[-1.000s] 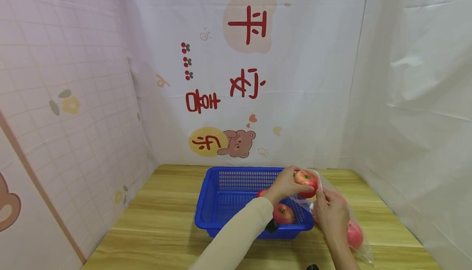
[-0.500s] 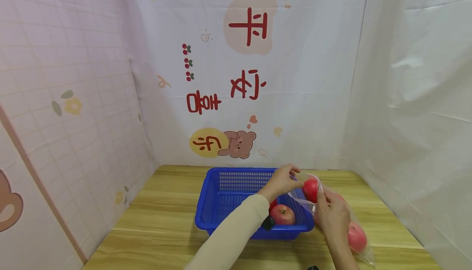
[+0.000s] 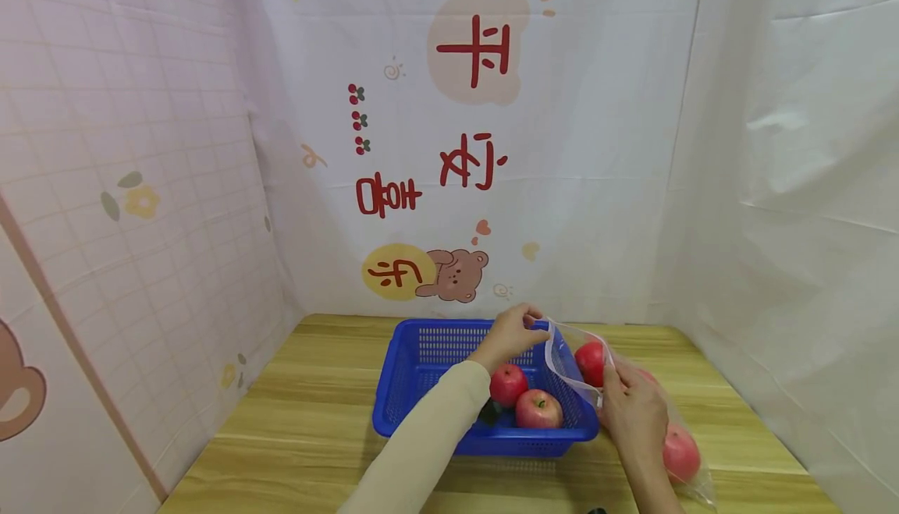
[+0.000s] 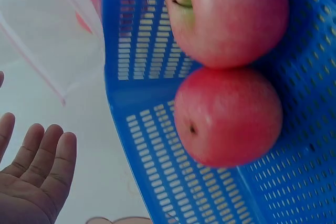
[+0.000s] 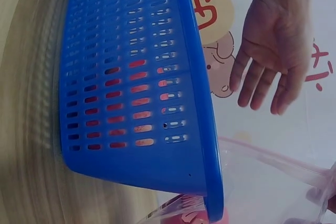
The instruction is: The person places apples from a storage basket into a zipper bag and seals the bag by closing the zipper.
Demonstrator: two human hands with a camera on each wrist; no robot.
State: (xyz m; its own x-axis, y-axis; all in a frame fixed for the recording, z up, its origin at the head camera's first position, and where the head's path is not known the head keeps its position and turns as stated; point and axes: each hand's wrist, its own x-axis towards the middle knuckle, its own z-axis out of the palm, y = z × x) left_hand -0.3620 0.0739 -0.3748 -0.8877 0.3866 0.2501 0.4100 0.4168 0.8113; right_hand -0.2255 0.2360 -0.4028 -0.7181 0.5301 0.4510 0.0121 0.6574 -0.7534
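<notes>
My left hand hovers over the blue plastic basket, holding nothing, its fingers extended in both wrist views. Two red apples lie side by side in the basket: one rear apple and one front apple. My right hand pinches the rim of a clear plastic bag with a white zip edge, right of the basket. The bag's mouth gapes toward the left hand. Inside the bag, one apple sits near the mouth and another apple lies deeper, partly behind the right wrist.
The wood-grain table stretches left and in front of the basket. A white printed cloth hangs behind, and more cloth closes off the right side. A small black object shows at the bottom edge.
The left hand held an apple at the bag's mouth, let it go inside the bag, and has drawn back left over the basket. The right hand keeps its hold on the bag rim.
</notes>
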